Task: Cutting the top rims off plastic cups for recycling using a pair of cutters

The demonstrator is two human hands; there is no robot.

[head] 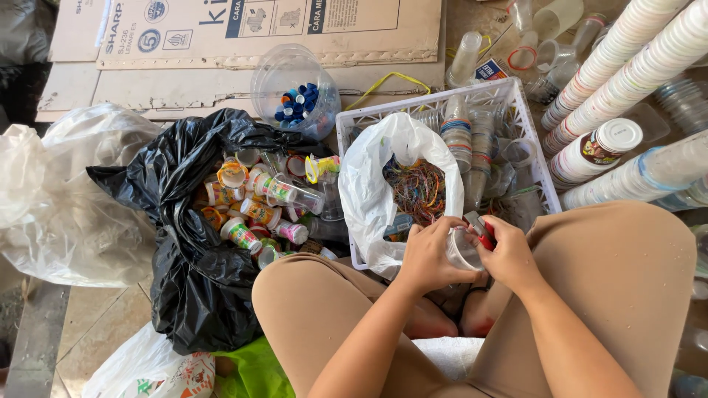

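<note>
Floor's covered in recyclables; left hand (428, 258) is gripping a clear cup (461, 250) steady while right hand (509, 254) is clutching a red cutter (483, 232) at its 12 o'clock rim.

We see an informal sorting spot for used plastic, set up on a bare floor (110, 309) rather than at any bench. A black rubbish bag (192, 243) lies open and spills small drink bottles with coloured labels (258, 206). Beside it, a white slatted crate (435, 110) holds nested clear cups and a white bag of stripped coloured bands (417, 188). Long stacks of white cups (627, 66) lie at the upper right. A clear tub (295, 92) collects blue caps, and flattened cardboard boxes (243, 44) cover the ground behind. We note the person sits low among these piles, knees bent.
</note>
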